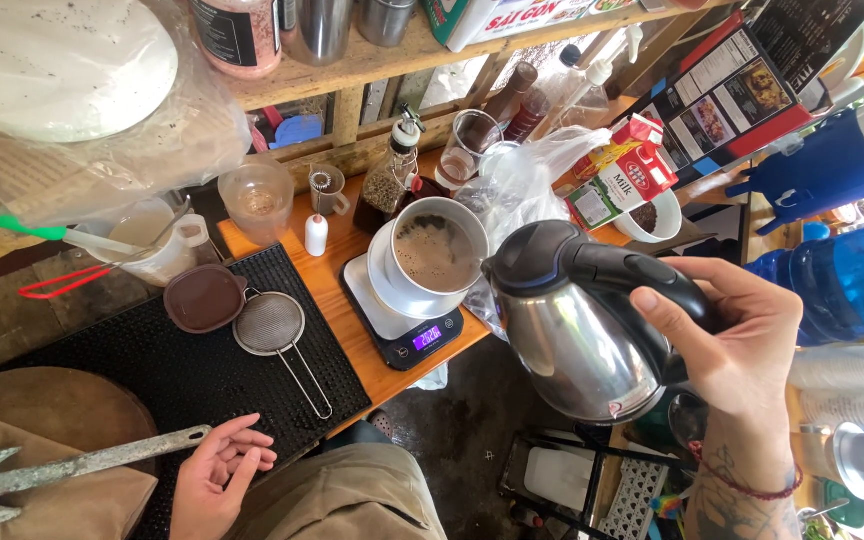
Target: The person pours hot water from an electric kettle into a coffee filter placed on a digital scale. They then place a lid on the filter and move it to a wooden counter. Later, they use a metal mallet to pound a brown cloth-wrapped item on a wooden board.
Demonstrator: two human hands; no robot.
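As the right hand (pixel 742 345) closes its fingers around the black handle of a stainless-steel kettle (pixel 577 335), right of centre in the head view, the kettle hangs tilted in the air with its spout turned toward a white pour-over dripper (pixel 439 247) — near it, but apart. Dark, foamy coffee fills the dripper, which sits on a white saucer on a small digital scale (pixel 407 335) with a lit purple display, at the centre of the frame on a wooden counter (pixel 337 300).

At the lower left, the left hand (pixel 220 478) rests empty, palm up and fingers loosely curled, at the near edge of a black rubber mat (pixel 192 385). A metal mesh strainer (pixel 272 325) lies on that mat with its handle pointing toward the bottom of the frame, just beside a brown lid (pixel 204 297). A grey metal tool (pixel 62 470) stretches across the lower left corner, its end close to the left hand.

Behind the dripper, toward the top centre, stand a small white bottle (pixel 316 235), a swing-top glass bottle (pixel 392 180) and a clear plastic cup (pixel 257 200). A red-and-white milk carton (pixel 622 170) lies at the upper right, with blue plastic containers (pixel 842 270) along the right edge — partly cut off by the frame.
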